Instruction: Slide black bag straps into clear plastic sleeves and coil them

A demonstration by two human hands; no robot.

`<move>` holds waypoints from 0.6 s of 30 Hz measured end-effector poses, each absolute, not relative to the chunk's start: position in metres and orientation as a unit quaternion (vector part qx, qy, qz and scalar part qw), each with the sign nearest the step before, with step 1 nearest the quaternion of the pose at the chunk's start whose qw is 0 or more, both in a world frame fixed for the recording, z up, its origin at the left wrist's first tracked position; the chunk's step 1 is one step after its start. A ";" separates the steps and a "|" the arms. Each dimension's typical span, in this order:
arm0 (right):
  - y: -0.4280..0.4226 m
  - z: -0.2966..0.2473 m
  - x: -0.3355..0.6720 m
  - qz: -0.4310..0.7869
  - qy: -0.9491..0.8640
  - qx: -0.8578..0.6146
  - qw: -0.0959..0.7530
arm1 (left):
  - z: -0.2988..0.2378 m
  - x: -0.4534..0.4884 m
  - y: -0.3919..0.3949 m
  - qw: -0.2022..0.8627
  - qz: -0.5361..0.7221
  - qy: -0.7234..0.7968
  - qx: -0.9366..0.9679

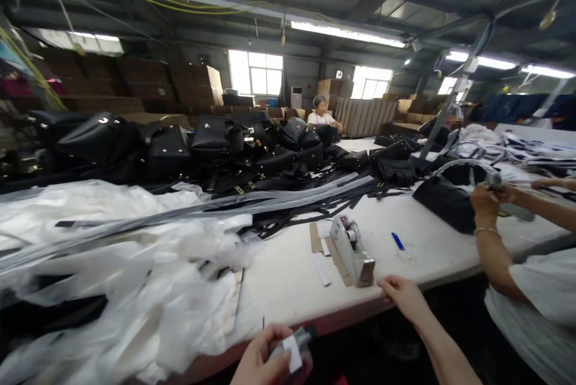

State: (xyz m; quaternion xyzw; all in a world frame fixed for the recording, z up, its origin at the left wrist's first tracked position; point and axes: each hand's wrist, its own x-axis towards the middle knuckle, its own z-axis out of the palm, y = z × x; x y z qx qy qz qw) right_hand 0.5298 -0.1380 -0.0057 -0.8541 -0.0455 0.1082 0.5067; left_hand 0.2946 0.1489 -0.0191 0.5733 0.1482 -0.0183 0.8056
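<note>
My left hand (263, 358) is at the bottom edge, below the table's front, closed around a small grey object with a white label (294, 349). My right hand (400, 294) reaches to the table's front edge (315, 313), fingers curled on the edge, just right of a grey tape dispenser (353, 250). It holds nothing that I can see. Strips of cardboard and white tape pieces (320, 253) lie beside the dispenser. A blue pen (398, 241) lies further right.
Crumpled clear plastic bags (112, 265) cover the table's left. Black handbags (216, 145) and straps pile across the back. A co-worker in white at the right (531, 301) holds a bag handle with both hands. Another person (320, 114) sits far back.
</note>
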 end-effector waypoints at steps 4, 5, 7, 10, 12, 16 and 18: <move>-0.111 0.035 0.480 0.121 -0.128 -0.798 0.576 | 0.013 0.301 0.139 0.755 0.021 0.182 0.630; -0.098 0.044 0.467 0.131 -0.159 -0.778 0.594 | 0.019 0.303 0.139 0.733 0.045 0.178 0.655; -0.069 0.056 0.440 0.170 -0.201 -0.738 0.621 | 0.026 0.307 0.139 0.703 0.090 0.164 0.686; -0.034 0.055 0.406 0.247 -0.243 -0.689 0.637 | 0.030 0.307 0.140 0.660 0.137 0.149 0.723; -0.019 0.048 0.392 0.287 -0.252 -0.669 0.637 | 0.032 0.303 0.142 0.634 0.158 0.143 0.743; 0.003 0.035 0.386 0.329 -0.243 -0.672 0.617 | 0.035 0.294 0.147 0.618 0.186 0.152 0.749; 0.011 0.031 0.386 0.341 -0.234 -0.678 0.607 | 0.033 0.291 0.150 0.626 0.193 0.162 0.738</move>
